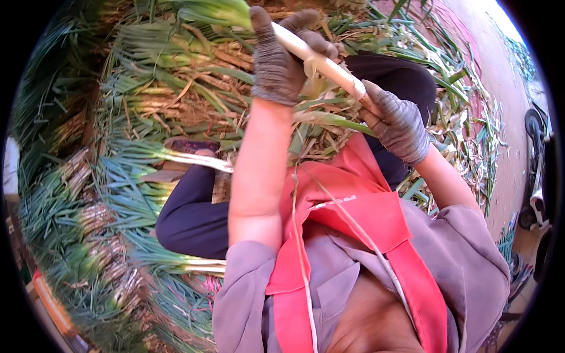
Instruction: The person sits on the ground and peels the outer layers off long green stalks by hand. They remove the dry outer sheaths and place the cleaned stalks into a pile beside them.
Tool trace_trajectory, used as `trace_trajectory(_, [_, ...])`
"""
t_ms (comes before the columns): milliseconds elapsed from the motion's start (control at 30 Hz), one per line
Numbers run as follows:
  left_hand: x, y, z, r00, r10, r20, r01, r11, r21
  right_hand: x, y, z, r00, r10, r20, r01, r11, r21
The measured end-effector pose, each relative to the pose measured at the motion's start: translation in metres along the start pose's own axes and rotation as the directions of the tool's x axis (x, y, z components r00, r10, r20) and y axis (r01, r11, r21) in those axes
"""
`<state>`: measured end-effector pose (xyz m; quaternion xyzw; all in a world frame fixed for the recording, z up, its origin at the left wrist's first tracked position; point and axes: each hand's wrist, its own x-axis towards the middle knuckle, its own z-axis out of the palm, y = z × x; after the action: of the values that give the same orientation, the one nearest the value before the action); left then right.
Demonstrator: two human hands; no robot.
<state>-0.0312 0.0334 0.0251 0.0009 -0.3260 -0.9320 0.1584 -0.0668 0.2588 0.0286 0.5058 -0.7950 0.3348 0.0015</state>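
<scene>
A long green onion, probably a leek or large scallion [324,64], slants across the top of the view, its green leaves at upper left and its root end at lower right. My left hand [282,53], in a dirty grey knit glove, is at the leafy end, thumb along the near side and fingers spread behind the white stalk. At the root end my right hand [395,119], gloved alike, grips the stalk between thumb and fingers. A strip of loose peel [311,68] hangs from the stalk. Peeled stalks [198,159] lie beside my bent leg.
Unpeeled onions [163,92] are heaped ahead, with bundles [97,218] along the left. Stripped leaves and husks [459,128] litter the ground at right. Pink ties [212,284] lie at lower left, near an orange-edged crate [53,304]. A wheeled vehicle [536,163] stands at far right.
</scene>
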Motion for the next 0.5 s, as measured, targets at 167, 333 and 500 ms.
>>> trace_trajectory(167, [0.025, 0.083, -0.032, 0.817, 0.13, -0.562, -0.268, 0.948, -0.172, 0.023, -0.013, 0.009, 0.991, -0.08, -0.111, 0.073, 0.995, -0.064])
trace_trajectory(333, [-0.003, 0.119, -0.056, 0.923, 0.167, -0.348, -0.249, 0.947, -0.205, 0.117, -0.034, 0.083, 0.977, -0.156, 0.145, 0.025, 0.759, 0.65])
trace_trajectory(500, [-0.036, 0.194, -0.131, 0.91, 0.209, -0.357, -0.281, 0.946, -0.161, 0.149, -0.074, 0.127, 0.915, -0.091, 0.393, -0.152, 0.826, 0.544])
